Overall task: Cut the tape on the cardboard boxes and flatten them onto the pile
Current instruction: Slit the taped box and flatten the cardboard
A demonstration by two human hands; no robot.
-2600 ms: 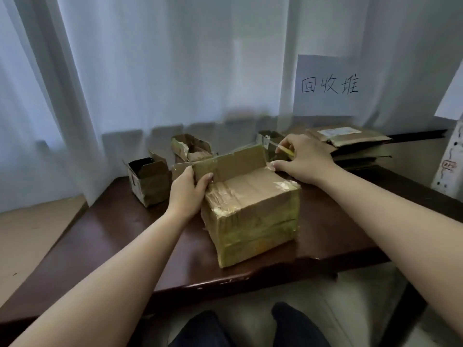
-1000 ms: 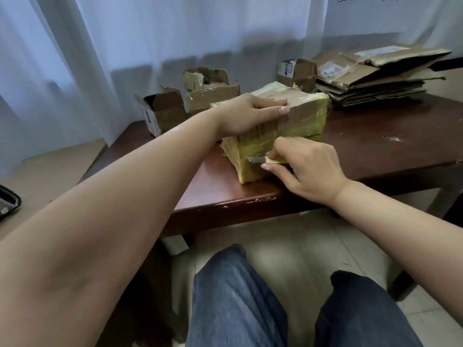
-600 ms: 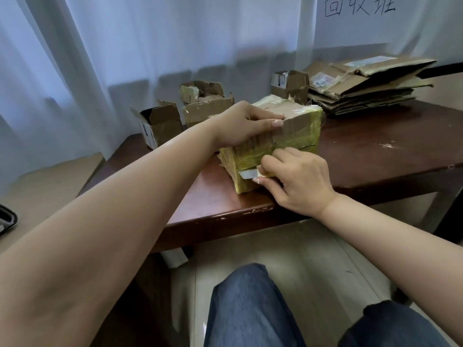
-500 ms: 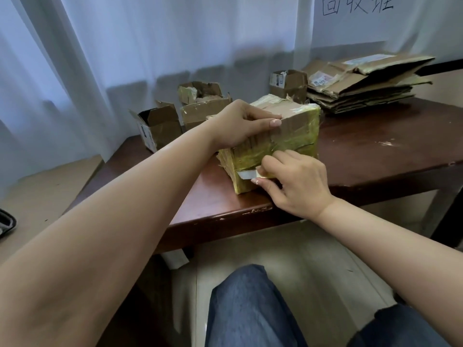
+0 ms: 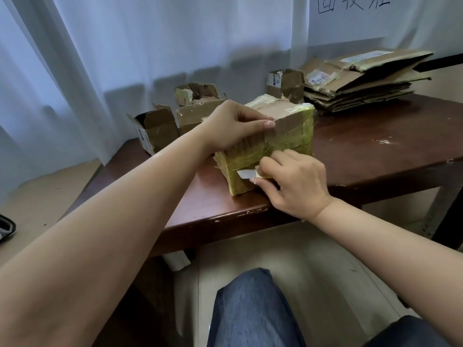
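One view only, the head camera, so one entry. I read the left hand [image 5: 233,126] as pressing down on the taped box [image 5: 288,128], fingers curled over its top near edge, thumb along the front face. Right hand [image 5: 295,181] pinches a small cutter, its blade [image 5: 246,174] laid against the box's lower front corner, where yellowish tape wraps the side. The box sits near the front edge of the brown table [image 5: 375,156].

Progress, my judgement: a pile of flattened cardboard [image 5: 360,83] lies at the far right of the table, so several boxes are done. The box in hand is not yet collapsed and much tape is uncut. Three small open boxes [image 5: 157,128] stand behind at left, and one more small box [image 5: 285,83] just beside the pile; all are left to flatten.

Writing: a white sign [image 5: 355,16] on the curtain shows handwritten characters, cropped at top, likely 回收堆. Shipping labels on the pile are too small to read.
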